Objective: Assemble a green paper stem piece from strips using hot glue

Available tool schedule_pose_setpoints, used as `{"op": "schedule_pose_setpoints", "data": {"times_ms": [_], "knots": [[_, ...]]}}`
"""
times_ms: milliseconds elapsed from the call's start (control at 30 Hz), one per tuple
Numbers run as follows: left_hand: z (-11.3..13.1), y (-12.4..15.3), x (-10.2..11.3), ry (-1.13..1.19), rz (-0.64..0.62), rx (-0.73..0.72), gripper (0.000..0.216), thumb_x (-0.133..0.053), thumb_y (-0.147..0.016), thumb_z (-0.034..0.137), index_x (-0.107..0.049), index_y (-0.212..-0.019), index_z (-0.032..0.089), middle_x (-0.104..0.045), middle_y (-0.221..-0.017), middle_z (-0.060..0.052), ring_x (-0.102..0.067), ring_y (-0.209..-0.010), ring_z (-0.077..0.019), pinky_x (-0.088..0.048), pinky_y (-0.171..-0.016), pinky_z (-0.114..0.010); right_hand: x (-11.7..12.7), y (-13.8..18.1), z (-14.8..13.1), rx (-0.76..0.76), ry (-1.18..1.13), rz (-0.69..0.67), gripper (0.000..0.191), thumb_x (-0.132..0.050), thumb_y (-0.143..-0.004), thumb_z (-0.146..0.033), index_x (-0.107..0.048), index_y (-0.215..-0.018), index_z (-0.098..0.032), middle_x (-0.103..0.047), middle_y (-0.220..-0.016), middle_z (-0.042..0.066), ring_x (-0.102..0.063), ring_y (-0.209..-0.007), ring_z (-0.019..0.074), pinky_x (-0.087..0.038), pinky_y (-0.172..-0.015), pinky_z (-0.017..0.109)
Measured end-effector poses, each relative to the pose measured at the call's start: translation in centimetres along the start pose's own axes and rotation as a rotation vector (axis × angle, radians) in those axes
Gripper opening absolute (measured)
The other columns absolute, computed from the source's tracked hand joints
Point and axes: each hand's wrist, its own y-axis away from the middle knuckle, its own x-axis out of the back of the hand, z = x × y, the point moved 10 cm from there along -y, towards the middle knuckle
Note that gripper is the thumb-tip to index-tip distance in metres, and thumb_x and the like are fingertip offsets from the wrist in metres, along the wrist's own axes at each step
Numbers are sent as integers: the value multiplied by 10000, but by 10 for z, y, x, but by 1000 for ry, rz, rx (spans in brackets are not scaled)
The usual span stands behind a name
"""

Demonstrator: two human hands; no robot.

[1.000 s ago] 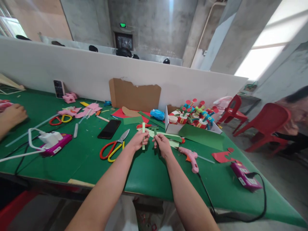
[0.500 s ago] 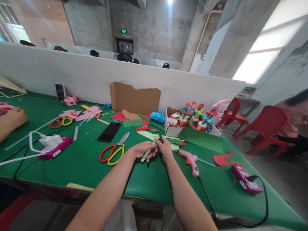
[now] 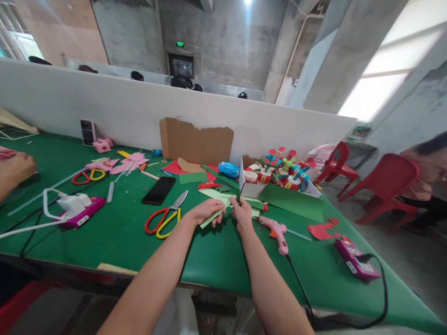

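My left hand [image 3: 208, 212] is closed on a light green paper strip [image 3: 209, 219], which slants down to the left past my fingers. Close beside it, my right hand [image 3: 242, 212] pinches a dark green paper strip [image 3: 238, 195] that points upward. The inner ends of the two strips come together between my fingertips; whether they are joined I cannot tell. Just beyond my hands lie light green paper pieces [image 3: 212, 193] and a small folded green paper spring [image 3: 222, 189]. Scissors [image 3: 168, 217] with red and yellow handles rest left of my left hand.
Right of my right hand lies a pink glue gun [image 3: 275, 231], its cord trailing over the front edge. A box [image 3: 248, 189] of colourful paper figures stands behind. A black phone [image 3: 159, 190] and purple power strips [image 3: 356, 261] are on the table. At far left is another person's hand [image 3: 17, 170].
My hands have drawn slightly apart, the right one moving a little to the right. The dark green strip now stands more upright, and the light green strip lies flatter.
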Motion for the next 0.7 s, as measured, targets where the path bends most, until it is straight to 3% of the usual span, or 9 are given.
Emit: {"op": "schedule_pose_setpoints", "data": {"times_ms": [167, 400, 600, 700], "knots": [[0, 0, -1, 2, -14, -7, 381, -683, -781, 512, -588, -730, 146, -622, -505, -43, -495, -330, -108, -391, -361, -205, -3, 2, 0, -51, -34, -10, 469, -754, -598, -598, -494, -530, -214, -314, -357, -98, -260, -346, 57, -191, -362, 223], [-1, 1, 3, 0, 13, 23, 368, -658, -809, 492, -573, -745, 139, -615, -507, -32, -494, -339, -100, -386, -371, -201, -1, 2, -5, -62, -148, 13, 456, -780, -552, -575, -549, -634, -191, -518, -540, -59, -330, -383, 39, -205, -349, 198], [2, -3, 14, 33, 137, -41, 334, -696, -782, 449, -518, -770, 166, -635, -582, 2, -531, -398, -86, -438, -420, -193, -11, 4, 1, -61, 4, -106, 431, -796, -553, -529, -529, -652, -206, -378, -413, -109, -294, -383, 53, -230, -378, 203], [1, -5, 22, 17, 210, -50, 322, -703, -781, 404, -497, -713, 166, -603, -554, 16, -512, -388, -76, -416, -406, -183, -13, 4, 4, -63, 49, -132, 415, -744, -614, -557, -538, -706, -208, -458, -494, -85, -311, -391, 56, -231, -378, 207]]}}
